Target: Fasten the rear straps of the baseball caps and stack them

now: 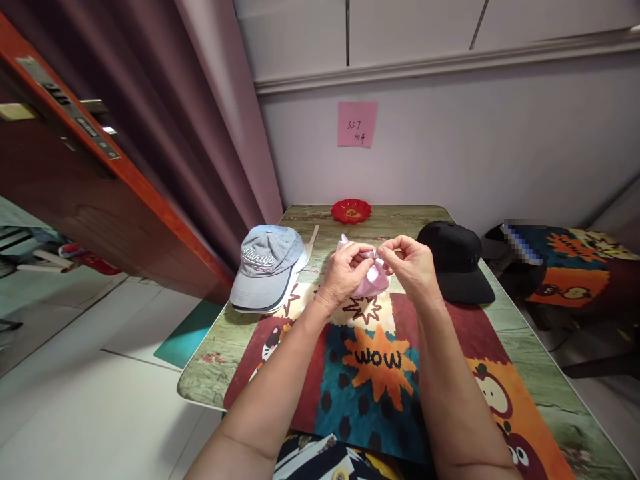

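A pale pink cloth item (373, 285) hangs between my hands above the middle of the table; I cannot tell its exact kind. My left hand (349, 268) is closed on it, with thumb and fingers bent toward the right. Close beside, my right hand (411, 263) pinches thumb and forefinger at a small whitish part near the top of the cloth. That small part is mostly hidden by the fingertips. To the left of my hands sits a grey-blue cap (267, 263) with white lettering, and a black cap (456, 263) rests behind my right wrist.
A red scalloped dish (351, 211) stands at the table's far edge. A colourful printed mat (370, 400) covers part of the wood-patterned table (210, 373). A pink note (357, 125) is on the wall. An open door (100, 167) and purple curtain (210, 100) stand left; a cloth-covered seat (570, 267) is right.
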`<state>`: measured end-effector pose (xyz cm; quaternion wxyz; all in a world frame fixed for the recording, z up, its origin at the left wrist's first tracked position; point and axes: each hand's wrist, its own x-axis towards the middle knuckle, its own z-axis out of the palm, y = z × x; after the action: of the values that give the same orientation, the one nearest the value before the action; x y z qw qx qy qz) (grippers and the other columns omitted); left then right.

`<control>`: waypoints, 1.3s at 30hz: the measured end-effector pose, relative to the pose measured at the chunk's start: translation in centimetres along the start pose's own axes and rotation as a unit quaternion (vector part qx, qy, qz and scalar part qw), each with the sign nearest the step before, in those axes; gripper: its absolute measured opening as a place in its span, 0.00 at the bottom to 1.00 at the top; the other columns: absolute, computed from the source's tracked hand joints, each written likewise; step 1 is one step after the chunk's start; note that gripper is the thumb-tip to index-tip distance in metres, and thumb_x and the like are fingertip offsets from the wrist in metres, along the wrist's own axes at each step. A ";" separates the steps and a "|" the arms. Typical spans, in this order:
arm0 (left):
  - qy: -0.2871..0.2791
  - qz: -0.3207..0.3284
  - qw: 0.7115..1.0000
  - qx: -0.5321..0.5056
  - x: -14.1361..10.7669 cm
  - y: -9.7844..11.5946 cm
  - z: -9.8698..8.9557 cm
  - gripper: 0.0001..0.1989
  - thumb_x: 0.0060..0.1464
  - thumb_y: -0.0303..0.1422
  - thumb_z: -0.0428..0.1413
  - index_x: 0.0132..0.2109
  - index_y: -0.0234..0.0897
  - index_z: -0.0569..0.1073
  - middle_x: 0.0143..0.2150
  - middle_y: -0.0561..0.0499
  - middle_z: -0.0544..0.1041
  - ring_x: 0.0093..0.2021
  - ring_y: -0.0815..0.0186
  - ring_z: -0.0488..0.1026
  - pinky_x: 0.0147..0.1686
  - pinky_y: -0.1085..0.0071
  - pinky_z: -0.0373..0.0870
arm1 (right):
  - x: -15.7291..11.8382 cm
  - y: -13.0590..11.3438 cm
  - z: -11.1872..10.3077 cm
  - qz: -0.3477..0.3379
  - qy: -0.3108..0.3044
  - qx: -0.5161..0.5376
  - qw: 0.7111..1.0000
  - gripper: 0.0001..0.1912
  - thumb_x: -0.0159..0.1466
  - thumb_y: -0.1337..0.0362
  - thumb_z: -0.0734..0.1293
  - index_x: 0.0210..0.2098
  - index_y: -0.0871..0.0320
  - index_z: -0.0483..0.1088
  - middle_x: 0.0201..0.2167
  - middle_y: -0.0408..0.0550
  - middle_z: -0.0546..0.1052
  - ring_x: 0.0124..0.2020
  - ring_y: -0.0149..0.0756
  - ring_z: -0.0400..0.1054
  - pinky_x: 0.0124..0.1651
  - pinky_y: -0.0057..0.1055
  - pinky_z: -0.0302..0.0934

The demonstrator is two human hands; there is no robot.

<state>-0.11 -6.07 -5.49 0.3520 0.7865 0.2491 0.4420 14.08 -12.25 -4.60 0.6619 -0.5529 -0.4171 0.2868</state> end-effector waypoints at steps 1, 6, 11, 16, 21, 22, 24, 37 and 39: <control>0.000 0.007 1.000 0.009 0.0 0.0 0.0 0.07 0.57 0.26 0.58 0.43 0.38 0.78 0.38 0.51 0.77 0.38 0.68 0.73 0.41 0.73 0.71 | 0.0 0.1 0.0 -0.002 -0.004 -0.009 1.000 0.16 0.53 0.54 0.76 0.25 0.58 0.70 0.19 0.41 0.74 0.17 0.27 0.64 0.22 0.24 0.60; -0.010 0.017 1.000 -0.010 -0.2 -0.2 -0.3 0.07 0.58 0.26 0.58 0.43 0.38 0.78 0.39 0.51 0.78 0.38 0.68 0.75 0.41 0.72 0.72 | 0.0 0.2 -0.5 -0.001 -0.059 -0.007 0.998 0.19 0.53 0.50 0.77 0.26 0.58 0.71 0.19 0.42 0.73 0.18 0.28 0.64 0.22 0.25 0.60; -0.011 0.018 0.999 -0.034 -0.3 -0.1 -0.5 0.07 0.57 0.25 0.58 0.43 0.37 0.78 0.40 0.50 0.79 0.39 0.67 0.76 0.42 0.72 0.74 | 0.0 -0.1 -1.0 0.003 -0.100 0.004 0.995 0.21 0.53 0.48 0.77 0.27 0.59 0.72 0.20 0.43 0.73 0.21 0.29 0.66 0.24 0.26 0.61; -0.011 0.012 0.999 -0.031 -0.4 0.0 -0.3 0.09 0.56 0.25 0.59 0.44 0.37 0.79 0.41 0.50 0.79 0.39 0.67 0.76 0.43 0.71 0.74 | 0.1 -0.1 -1.3 0.006 -0.110 -0.004 0.994 0.16 0.57 0.52 0.74 0.28 0.59 0.73 0.21 0.43 0.73 0.22 0.29 0.67 0.27 0.26 0.62; -0.013 0.007 0.999 -0.031 -0.4 0.0 -0.2 0.09 0.57 0.25 0.58 0.44 0.38 0.78 0.41 0.50 0.79 0.38 0.67 0.77 0.41 0.71 0.74 | 0.2 0.1 -1.2 0.006 -0.107 -0.004 0.994 0.13 0.57 0.55 0.73 0.28 0.58 0.71 0.20 0.41 0.72 0.22 0.29 0.66 0.26 0.26 0.61; -0.016 0.008 0.999 -0.030 -0.4 0.0 -0.2 0.09 0.57 0.25 0.58 0.44 0.38 0.78 0.41 0.50 0.79 0.39 0.67 0.77 0.41 0.71 0.74 | 0.2 0.1 -1.2 0.009 -0.106 -0.010 0.994 0.13 0.57 0.56 0.72 0.28 0.58 0.71 0.20 0.41 0.72 0.21 0.28 0.65 0.26 0.26 0.61; -0.021 0.015 0.999 -0.023 -0.5 0.0 -0.3 0.09 0.57 0.25 0.58 0.44 0.38 0.78 0.41 0.50 0.79 0.39 0.67 0.76 0.41 0.71 0.74 | 0.1 0.0 -1.2 0.015 -0.109 -0.029 0.993 0.13 0.57 0.55 0.72 0.27 0.59 0.70 0.21 0.42 0.72 0.21 0.28 0.65 0.26 0.26 0.62; -0.058 0.062 0.996 0.021 -0.3 -0.5 -1.0 0.07 0.61 0.31 0.58 0.44 0.38 0.79 0.42 0.47 0.80 0.43 0.63 0.76 0.46 0.66 0.72 | 0.0 -0.2 -2.3 -0.072 -0.134 -0.143 0.978 0.18 0.60 0.48 0.71 0.31 0.58 0.73 0.21 0.44 0.73 0.21 0.32 0.66 0.25 0.28 0.59; -0.056 0.065 0.996 0.030 -0.2 -0.6 -1.0 0.07 0.61 0.30 0.58 0.44 0.39 0.79 0.41 0.48 0.80 0.43 0.63 0.75 0.46 0.66 0.72 | -0.3 -0.5 -1.7 -0.100 -0.109 -0.187 0.971 0.15 0.62 0.51 0.70 0.31 0.57 0.72 0.21 0.43 0.74 0.20 0.32 0.67 0.25 0.28 0.59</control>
<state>-1.14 -5.54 -5.67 0.3123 0.8349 0.1901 0.4114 15.40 -13.45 -4.22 0.5223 -0.5876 -0.5866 0.1945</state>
